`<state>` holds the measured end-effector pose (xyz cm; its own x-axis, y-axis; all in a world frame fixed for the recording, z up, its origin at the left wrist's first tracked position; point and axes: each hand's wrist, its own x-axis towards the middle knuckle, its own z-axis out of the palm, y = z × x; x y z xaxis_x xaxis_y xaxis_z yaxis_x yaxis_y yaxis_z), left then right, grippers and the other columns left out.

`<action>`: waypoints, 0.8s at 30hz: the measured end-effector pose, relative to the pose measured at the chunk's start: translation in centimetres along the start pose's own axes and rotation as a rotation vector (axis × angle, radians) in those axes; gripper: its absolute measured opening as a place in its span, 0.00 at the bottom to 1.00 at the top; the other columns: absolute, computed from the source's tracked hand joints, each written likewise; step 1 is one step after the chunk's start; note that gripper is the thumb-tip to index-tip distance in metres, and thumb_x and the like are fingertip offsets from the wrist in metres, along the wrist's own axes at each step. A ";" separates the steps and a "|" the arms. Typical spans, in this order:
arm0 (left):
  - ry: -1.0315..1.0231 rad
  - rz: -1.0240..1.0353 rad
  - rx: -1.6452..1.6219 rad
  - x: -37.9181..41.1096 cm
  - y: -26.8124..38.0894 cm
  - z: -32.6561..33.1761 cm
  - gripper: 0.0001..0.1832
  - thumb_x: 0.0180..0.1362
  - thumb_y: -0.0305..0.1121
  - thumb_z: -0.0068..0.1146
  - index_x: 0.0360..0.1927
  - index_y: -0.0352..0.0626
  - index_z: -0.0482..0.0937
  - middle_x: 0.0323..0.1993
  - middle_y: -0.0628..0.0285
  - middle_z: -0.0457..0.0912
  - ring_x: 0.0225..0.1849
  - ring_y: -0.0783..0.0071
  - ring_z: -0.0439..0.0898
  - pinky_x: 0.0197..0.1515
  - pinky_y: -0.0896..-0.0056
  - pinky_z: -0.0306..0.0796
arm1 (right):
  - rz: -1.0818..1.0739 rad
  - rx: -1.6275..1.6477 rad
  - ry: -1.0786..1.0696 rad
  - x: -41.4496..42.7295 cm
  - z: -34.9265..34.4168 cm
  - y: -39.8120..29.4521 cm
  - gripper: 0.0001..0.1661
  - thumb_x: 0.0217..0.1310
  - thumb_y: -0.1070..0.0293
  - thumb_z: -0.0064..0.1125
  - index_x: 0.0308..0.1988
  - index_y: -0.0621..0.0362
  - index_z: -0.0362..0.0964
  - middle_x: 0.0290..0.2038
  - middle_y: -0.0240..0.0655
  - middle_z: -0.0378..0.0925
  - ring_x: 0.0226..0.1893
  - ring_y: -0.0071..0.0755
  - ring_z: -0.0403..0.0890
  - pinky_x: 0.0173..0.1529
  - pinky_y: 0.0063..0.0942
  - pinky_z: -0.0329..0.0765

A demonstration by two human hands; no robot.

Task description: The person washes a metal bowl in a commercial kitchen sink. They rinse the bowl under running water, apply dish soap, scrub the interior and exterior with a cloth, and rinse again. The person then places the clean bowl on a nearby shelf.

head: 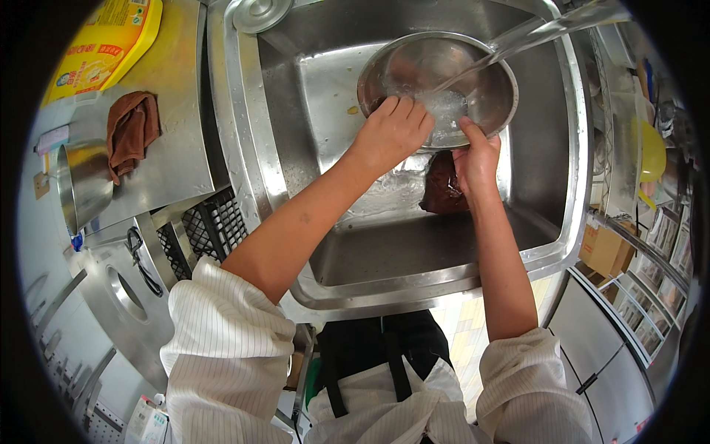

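A round stainless steel bowl (383, 66) is tilted in the metal sink (344, 250), with water in it. A stream of running water (499, 50) falls into it from the upper right. My right hand (478, 158) grips the bowl's near right rim, thumb on the inside. My left hand (396, 125) reaches over the near left rim with its fingers curled down. Whether those fingers hold anything is hidden. Under the bowl, beside my right wrist, a dark red-brown wet thing (442, 186) lies on the sink floor; its kind is unclear.
A metal lid (262, 12) rests on the sink's far left corner. On the steel counter (177, 150) at left are a brown cloth (133, 130), a yellow plastic container (111, 44) and a metal bowl (89, 183) on its side. A black plastic crate (213, 225) stands below.
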<state>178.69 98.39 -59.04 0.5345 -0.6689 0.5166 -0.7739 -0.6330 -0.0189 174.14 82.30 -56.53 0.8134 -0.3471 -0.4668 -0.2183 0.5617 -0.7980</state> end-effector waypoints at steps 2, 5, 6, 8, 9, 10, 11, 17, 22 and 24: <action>-0.133 -0.005 0.000 -0.5 0.3 -0.5 0.08 0.43 0.30 0.55 0.28 0.46 0.71 0.26 0.66 0.72 0.30 0.72 0.72 0.35 0.72 0.66 | 0.039 -0.008 -0.033 0.4 -0.4 0.6 0.11 0.60 0.75 0.56 0.44 0.59 0.70 0.39 0.32 0.77 0.33 0.23 0.77 0.32 0.21 0.73; -0.295 0.019 0.041 -1.3 0.6 -1.6 0.05 0.43 0.29 0.55 0.26 0.46 0.74 0.26 0.65 0.74 0.31 0.71 0.75 0.37 0.72 0.68 | 0.110 -0.047 -0.010 0.5 -0.3 1.2 0.09 0.62 0.73 0.56 0.44 0.59 0.70 0.38 0.32 0.78 0.32 0.23 0.78 0.32 0.22 0.74; -0.335 0.033 0.041 -1.6 0.7 -1.9 0.04 0.42 0.29 0.55 0.24 0.46 0.75 0.25 0.65 0.75 0.31 0.71 0.75 0.38 0.72 0.68 | 0.136 -0.064 0.009 0.4 0.1 1.4 0.09 0.63 0.72 0.56 0.44 0.59 0.70 0.38 0.32 0.78 0.32 0.23 0.78 0.32 0.22 0.75; -0.414 0.064 0.040 -2.0 1.1 -2.5 0.01 0.42 0.29 0.56 0.21 0.46 0.76 0.24 0.65 0.75 0.32 0.71 0.76 0.39 0.72 0.69 | 0.164 -0.195 0.020 1.1 -1.1 2.5 0.09 0.63 0.68 0.58 0.41 0.60 0.72 0.35 0.32 0.79 0.31 0.24 0.79 0.34 0.25 0.77; -0.421 0.091 0.009 -2.1 1.3 -3.0 0.02 0.42 0.29 0.56 0.18 0.47 0.79 0.22 0.65 0.77 0.32 0.71 0.77 0.41 0.71 0.69 | 0.177 -0.235 0.009 1.5 -1.7 3.1 0.09 0.62 0.68 0.59 0.40 0.60 0.73 0.34 0.32 0.79 0.31 0.24 0.79 0.34 0.24 0.77; -0.509 0.137 -0.006 -2.3 1.6 -3.5 0.03 0.42 0.29 0.57 0.18 0.48 0.80 0.22 0.66 0.77 0.32 0.71 0.77 0.40 0.71 0.69 | 0.190 -0.275 -0.003 1.9 -2.2 3.7 0.09 0.62 0.67 0.60 0.39 0.60 0.73 0.34 0.32 0.79 0.31 0.24 0.79 0.34 0.24 0.77; -0.598 0.181 -0.019 -2.4 1.6 -4.2 0.03 0.42 0.30 0.58 0.18 0.48 0.81 0.21 0.66 0.78 0.32 0.71 0.78 0.40 0.70 0.69 | 0.183 -0.338 -0.011 2.0 -1.8 3.7 0.10 0.61 0.66 0.60 0.39 0.61 0.74 0.33 0.31 0.79 0.30 0.23 0.79 0.33 0.23 0.76; -0.912 0.262 -0.076 -1.8 1.2 -6.7 0.04 0.45 0.30 0.59 0.20 0.50 0.84 0.23 0.68 0.83 0.31 0.71 0.82 0.35 0.68 0.72 | 0.039 -0.622 -0.070 4.0 -0.8 4.5 0.15 0.57 0.62 0.65 0.34 0.65 0.77 0.29 0.31 0.79 0.26 0.18 0.73 0.31 0.21 0.70; -1.004 0.238 -0.076 -2.2 1.4 -5.6 0.04 0.47 0.29 0.59 0.24 0.49 0.85 0.25 0.69 0.84 0.33 0.71 0.83 0.32 0.69 0.74 | -0.231 -1.122 0.032 5.1 -0.2 6.4 0.29 0.47 0.55 0.70 0.39 0.69 0.71 0.33 0.47 0.80 0.33 0.44 0.81 0.39 0.34 0.76; -1.039 0.279 -0.050 -2.4 1.7 -5.0 0.04 0.47 0.29 0.59 0.24 0.49 0.85 0.25 0.70 0.84 0.33 0.70 0.84 0.33 0.68 0.74 | -0.281 -1.245 0.094 4.4 0.9 7.0 0.33 0.43 0.53 0.71 0.41 0.69 0.68 0.35 0.53 0.80 0.37 0.54 0.82 0.43 0.39 0.77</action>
<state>174.39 100.85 -56.04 0.3453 -0.8058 -0.4811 -0.9136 -0.4059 0.0241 176.66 85.33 -63.83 0.8839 -0.4186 -0.2088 -0.4420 -0.6011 -0.6659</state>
